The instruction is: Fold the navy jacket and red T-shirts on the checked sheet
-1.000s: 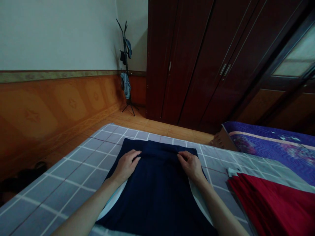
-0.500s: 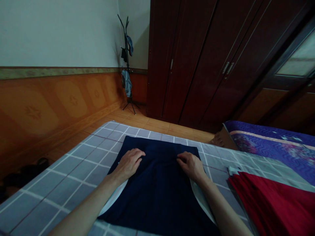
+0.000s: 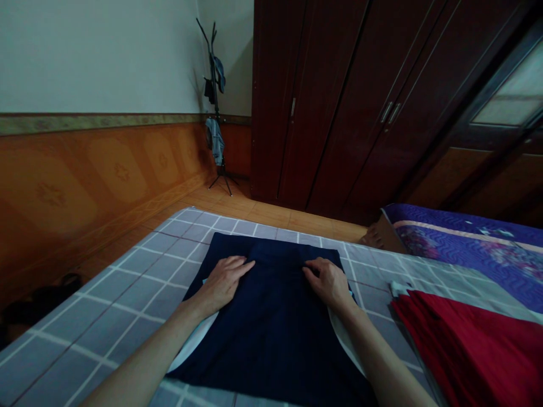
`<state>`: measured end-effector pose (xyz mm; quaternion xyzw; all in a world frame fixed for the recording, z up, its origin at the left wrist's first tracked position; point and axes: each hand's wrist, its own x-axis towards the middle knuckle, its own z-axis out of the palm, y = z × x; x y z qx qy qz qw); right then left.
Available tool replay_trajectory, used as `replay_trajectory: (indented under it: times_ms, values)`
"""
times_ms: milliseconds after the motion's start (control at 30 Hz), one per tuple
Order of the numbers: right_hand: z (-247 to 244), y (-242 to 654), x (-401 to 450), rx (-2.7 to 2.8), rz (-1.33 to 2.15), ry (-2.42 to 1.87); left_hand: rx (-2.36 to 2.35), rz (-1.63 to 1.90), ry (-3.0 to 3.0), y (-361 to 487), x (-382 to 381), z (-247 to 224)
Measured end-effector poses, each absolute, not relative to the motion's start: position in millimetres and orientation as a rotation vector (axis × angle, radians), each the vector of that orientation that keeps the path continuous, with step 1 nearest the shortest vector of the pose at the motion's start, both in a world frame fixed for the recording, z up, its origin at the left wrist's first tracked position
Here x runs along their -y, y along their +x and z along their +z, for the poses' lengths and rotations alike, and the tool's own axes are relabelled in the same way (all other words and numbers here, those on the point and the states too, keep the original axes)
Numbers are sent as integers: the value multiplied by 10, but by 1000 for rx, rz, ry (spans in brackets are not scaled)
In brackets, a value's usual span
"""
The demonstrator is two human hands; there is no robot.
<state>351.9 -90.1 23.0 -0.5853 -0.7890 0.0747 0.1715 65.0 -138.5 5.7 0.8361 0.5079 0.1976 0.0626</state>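
**Navy cloth (image 3: 271, 333): where is it, and how are the hands placed?**

It lies flat, centred low in the frame, on a grey checked bedsheet (image 3: 106, 322). The left hand (image 3: 224, 284) and right hand (image 3: 328, 284) reach in from the bottom corners and rest palms down near its far, folded edge, well apart.

**Are they gripping it?**

The left is open, fingers extended across the cloth. The right's fingers curl onto the fold, but I can't tell whether they pinch it.

**What's around them?**

A dark wood wardrobe (image 3: 322, 102) fills the upper right, and a coat stand (image 3: 216, 107) hung with clothes stands beyond the bed. A purple quilted cover (image 3: 462, 249) lies right, with folded red cloth (image 3: 462, 350) on the sheet at lower right, clear of the hands.

**And the navy's texture?**

Smooth, softly creased, with a white lining (image 3: 345, 339) showing along its edge.
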Motion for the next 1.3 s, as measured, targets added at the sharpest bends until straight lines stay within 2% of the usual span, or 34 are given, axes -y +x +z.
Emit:
replay_trajectory:
  times_ms: [267,433,600,700,800,900,1100,1300]
  values:
    - [195,3498,952,2339,-51,-1607,-1695,516,2590,575,1365,-36]
    - [353,3504,979,2306,-70,-1640,-1690,578,2555,516,1405,185]
    - [693,3393,1181,2514,214,-1472,-1452,482,2481,582,1529,468]
    - [754,3280,1312,2673,320,-1452,-1646,306,2398,567,1544,463]
    - [728,3151,1409,2714,152,-1594,-1974,224,2290,426,1507,434]
    - [689,2989,1528,2674,106,-1526,-2046,102,2195,248,1484,466]
    - [459,2699,1828,2738,437,-1092,-1912,58,2125,139,1456,503]
    - [271,2688,1866,2774,595,-976,-2061,169,2036,29,1384,460]
